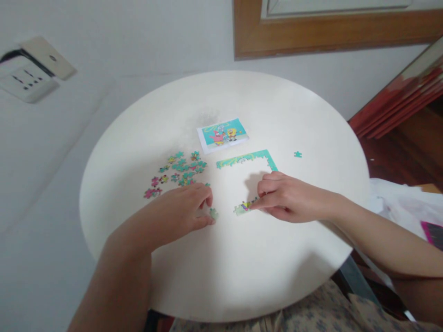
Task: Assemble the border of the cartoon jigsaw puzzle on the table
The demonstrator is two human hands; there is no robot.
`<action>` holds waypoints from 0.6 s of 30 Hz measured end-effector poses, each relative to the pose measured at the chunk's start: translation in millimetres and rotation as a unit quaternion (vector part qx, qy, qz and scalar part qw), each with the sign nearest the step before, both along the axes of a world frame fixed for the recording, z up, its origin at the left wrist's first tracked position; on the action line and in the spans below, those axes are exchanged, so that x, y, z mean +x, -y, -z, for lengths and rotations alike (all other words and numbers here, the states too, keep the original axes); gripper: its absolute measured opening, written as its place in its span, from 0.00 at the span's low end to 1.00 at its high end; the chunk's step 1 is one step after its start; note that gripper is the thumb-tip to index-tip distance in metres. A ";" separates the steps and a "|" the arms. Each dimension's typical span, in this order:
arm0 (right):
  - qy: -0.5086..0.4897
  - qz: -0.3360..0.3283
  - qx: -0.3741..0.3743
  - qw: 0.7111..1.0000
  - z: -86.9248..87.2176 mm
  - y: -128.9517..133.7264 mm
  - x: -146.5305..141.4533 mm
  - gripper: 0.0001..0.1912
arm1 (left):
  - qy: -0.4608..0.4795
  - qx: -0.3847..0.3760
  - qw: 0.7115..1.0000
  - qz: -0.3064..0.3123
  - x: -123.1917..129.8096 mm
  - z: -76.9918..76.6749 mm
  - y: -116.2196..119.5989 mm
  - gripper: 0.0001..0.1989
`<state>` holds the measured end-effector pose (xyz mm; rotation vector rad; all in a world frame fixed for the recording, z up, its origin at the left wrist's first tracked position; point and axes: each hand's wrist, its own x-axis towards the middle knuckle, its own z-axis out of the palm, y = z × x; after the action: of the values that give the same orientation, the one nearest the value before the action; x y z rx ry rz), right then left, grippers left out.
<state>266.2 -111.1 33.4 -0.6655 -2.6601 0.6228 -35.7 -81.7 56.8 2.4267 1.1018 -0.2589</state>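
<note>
A partly joined jigsaw puzzle border [241,159] lies flat on the white table, its teal top and right edges linked. My right hand [287,196] is over the border's lower right, fingers curled, fingertips pressing on a joined strip of bottom pieces [240,210] with yellow and purple on it. Part of that strip and of the right edge is hidden under the hand. To the left of the strip, my left hand [188,205] pinches a pale green puzzle piece [214,213] between thumb and finger, at table level. A gap separates this piece from the strip.
Loose puzzle pieces [183,167] are scattered beyond my left hand. A printed reference picture [224,135] with cartoon figures lies behind the border. One teal piece [298,154] sits apart on the right. The round white table [242,272] stands by a wall with a socket [27,79].
</note>
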 end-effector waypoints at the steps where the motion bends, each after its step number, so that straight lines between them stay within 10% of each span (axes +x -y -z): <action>1: 0.000 0.001 -0.001 1.000 -0.1 -0.1 -0.3 0.16 | -0.003 0.006 1.000 0.002 2.2 0.3 1.9 0.08; 18: 0.004 -0.002 -0.006 1.000 -0.7 0.0 -0.2 0.16 | 0.038 0.069 0.994 0.070 29.3 4.0 18.2 0.04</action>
<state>266.0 -111.1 34.1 -0.6665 -2.6679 0.6396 -6.4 -99.9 52.8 2.6170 0.9470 -0.1367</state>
